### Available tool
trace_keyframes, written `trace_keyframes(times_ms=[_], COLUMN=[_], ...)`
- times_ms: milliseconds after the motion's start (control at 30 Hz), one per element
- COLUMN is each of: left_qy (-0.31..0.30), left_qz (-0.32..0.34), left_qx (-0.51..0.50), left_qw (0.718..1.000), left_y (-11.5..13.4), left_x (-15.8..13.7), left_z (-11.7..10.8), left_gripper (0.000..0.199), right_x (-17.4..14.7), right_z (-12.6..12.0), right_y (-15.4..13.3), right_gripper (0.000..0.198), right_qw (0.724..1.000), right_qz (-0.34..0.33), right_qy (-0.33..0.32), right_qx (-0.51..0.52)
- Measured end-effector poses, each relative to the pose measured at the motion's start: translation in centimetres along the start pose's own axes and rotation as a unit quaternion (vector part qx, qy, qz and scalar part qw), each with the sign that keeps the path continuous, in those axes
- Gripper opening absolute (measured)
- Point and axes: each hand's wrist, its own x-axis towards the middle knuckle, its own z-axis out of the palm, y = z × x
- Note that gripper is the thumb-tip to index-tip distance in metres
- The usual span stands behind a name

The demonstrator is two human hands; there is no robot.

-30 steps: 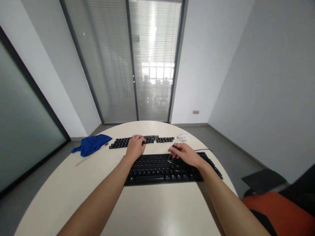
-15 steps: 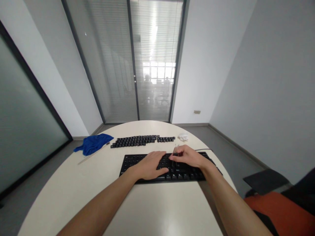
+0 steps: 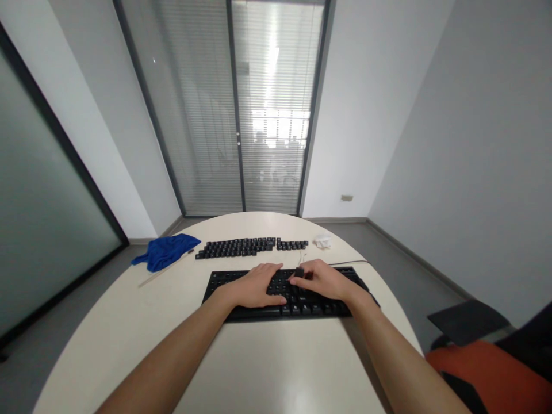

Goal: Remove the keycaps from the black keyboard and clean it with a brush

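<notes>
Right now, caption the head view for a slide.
Both hands on a black keyboard: left hand flat on the keys, right hand pinching a small dark tool.

The keyboard lies on the worktop straight before me. My left hand rests on its middle and my right hand just right of that, both on the keys. Behind the keyboard runs a row of loose keycaps. Left of the row lies a cloth, with a stick beside it. Right of the row lies a wad.
</notes>
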Motion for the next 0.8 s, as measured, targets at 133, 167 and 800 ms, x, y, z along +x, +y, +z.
trace_keyframes(times_ms=[133,167,800], left_qy=[0.050,0.059,0.139], left_qz=[0.051,0.063,0.023], left_qx=[0.013,0.017,-0.114], left_qw=[0.997,0.996,0.983], left_y=[0.3,0.4,-0.8], left_x=[-0.2,-0.2,0.6], left_z=[0.4,0.4,1.2], left_gripper=[0.073,0.071,0.034], right_x=[0.1,0.1,1.6], right_z=[0.2,0.3,2.0], right_y=[0.3,0.3,0.5], right_gripper=[0.048,0.048,0.048], right_qw=[0.999,1.000,0.990], right_qz=[0.021,0.026,0.035], right_qy=[-0.001,-0.005,0.095], right_qx=[-0.027,-0.016,0.097])
